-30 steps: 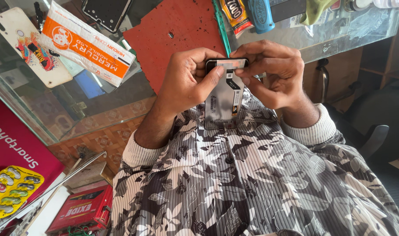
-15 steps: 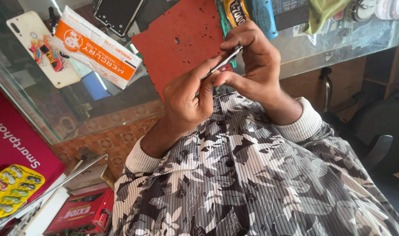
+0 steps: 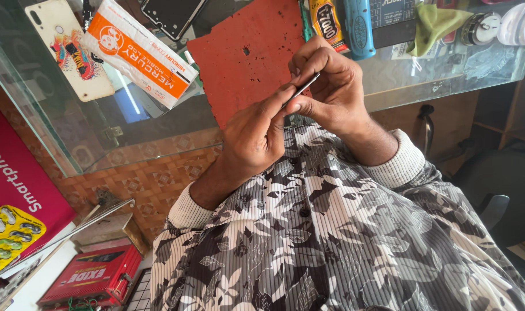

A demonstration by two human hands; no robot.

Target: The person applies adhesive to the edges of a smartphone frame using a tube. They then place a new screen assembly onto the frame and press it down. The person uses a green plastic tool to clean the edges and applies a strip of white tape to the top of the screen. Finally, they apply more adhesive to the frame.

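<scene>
Fingers of the left hand and right hand pinch shut on a thin phone seen edge-on, above the red mat.

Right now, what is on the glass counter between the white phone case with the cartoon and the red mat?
In the head view, an orange-and-white packet lies between the white phone case and the red mat, slanted across the glass counter.
</scene>
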